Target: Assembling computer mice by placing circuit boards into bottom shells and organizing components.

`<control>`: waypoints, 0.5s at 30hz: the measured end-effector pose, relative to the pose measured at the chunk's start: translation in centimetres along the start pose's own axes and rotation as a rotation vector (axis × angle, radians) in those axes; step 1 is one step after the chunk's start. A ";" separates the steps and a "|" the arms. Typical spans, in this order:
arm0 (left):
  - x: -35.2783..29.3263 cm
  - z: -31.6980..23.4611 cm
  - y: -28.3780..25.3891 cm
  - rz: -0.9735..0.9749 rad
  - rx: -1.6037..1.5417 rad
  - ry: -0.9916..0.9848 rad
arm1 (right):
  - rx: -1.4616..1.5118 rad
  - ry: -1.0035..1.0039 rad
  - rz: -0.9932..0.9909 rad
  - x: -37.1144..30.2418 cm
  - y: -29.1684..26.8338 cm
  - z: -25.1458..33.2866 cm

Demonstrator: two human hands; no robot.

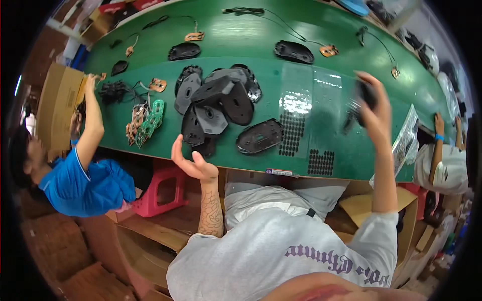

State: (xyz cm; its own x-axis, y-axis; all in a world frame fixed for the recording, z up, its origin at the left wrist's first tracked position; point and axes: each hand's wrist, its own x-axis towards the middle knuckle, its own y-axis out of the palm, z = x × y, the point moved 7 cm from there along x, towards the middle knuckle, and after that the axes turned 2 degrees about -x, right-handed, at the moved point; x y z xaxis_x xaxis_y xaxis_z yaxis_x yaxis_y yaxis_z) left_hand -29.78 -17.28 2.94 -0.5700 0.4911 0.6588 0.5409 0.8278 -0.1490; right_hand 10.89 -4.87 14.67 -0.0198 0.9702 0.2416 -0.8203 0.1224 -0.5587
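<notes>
The right hand (380, 111) gripped a black piece (368, 94), the left hand (202, 170) was empty, and the piled shells (216, 90) seemed not done yet.

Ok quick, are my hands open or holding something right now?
Left hand: open, empty, beside the pile of dark shells.
Right hand: closed on a dark, blurred part.
</notes>
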 end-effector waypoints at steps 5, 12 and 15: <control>0.1 -0.7 1.3 0.055 -0.017 0.054 | 0.066 -0.072 0.293 9.6 15.3 2.9; -0.1 -0.4 0.7 0.094 0.045 0.066 | 0.100 -0.106 0.205 9.1 21.3 2.1; 0.0 -0.5 1.4 0.111 0.042 0.066 | 0.298 -0.062 0.174 8.6 22.1 1.8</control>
State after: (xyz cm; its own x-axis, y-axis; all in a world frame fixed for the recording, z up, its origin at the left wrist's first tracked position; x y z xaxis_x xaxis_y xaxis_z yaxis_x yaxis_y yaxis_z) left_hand -28.71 -16.24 3.06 -0.4654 0.5627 0.6832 0.5714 0.7805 -0.2536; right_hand -8.41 5.75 5.86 -0.2012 0.9556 0.2155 -0.9321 -0.1191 -0.3421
